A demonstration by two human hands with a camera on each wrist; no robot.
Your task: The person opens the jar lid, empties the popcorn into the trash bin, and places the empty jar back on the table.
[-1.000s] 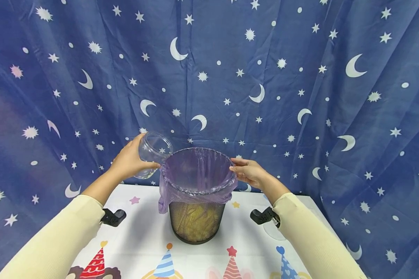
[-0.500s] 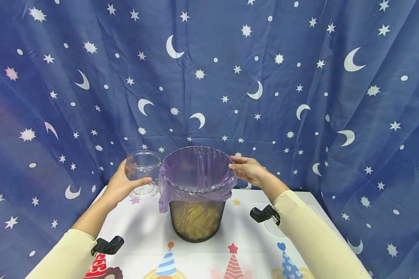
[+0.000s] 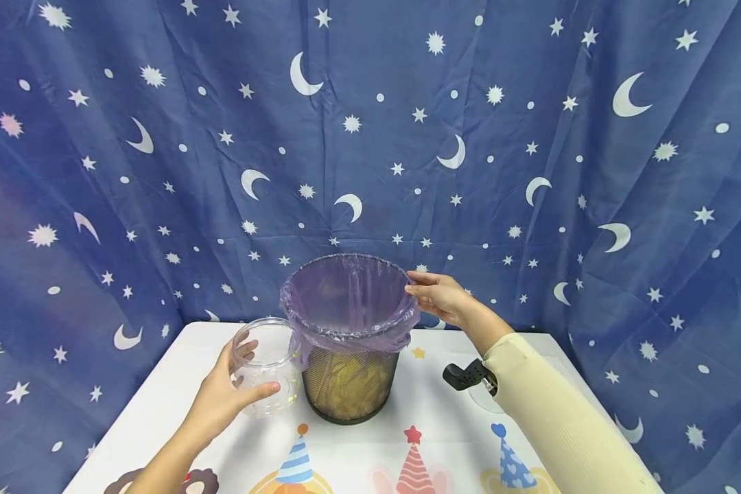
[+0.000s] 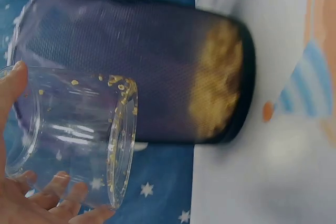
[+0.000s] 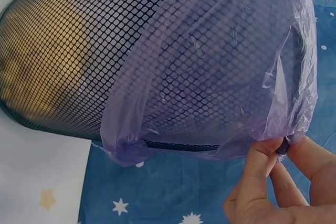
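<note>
My left hand (image 3: 219,391) grips a clear plastic jar (image 3: 267,370), thumb on one side and fingers on the other. The jar is upright, low to the left of a black mesh waste bin (image 3: 350,387); whether it touches the table I cannot tell. Small yellow crumbs (image 4: 122,83) cling around its base in the left wrist view. With thumb and fingers, my right hand (image 3: 440,298) pinches the bin's rim through a purple bin bag (image 5: 210,72) folded over it. Something yellow (image 5: 50,51) fills the bin's lower part, seen through the mesh; its kind is unclear.
A white tabletop (image 3: 179,384) with printed party hats carries the bin. Near the right sleeve lies a clear round disc (image 3: 484,399), partly hidden. A blue star-and-moon curtain (image 3: 370,171) hangs right behind the table.
The jar was tilted beside the bin's rim; my left hand has turned it upright and brought it down towards the table. My right hand keeps its place on the rim.
</note>
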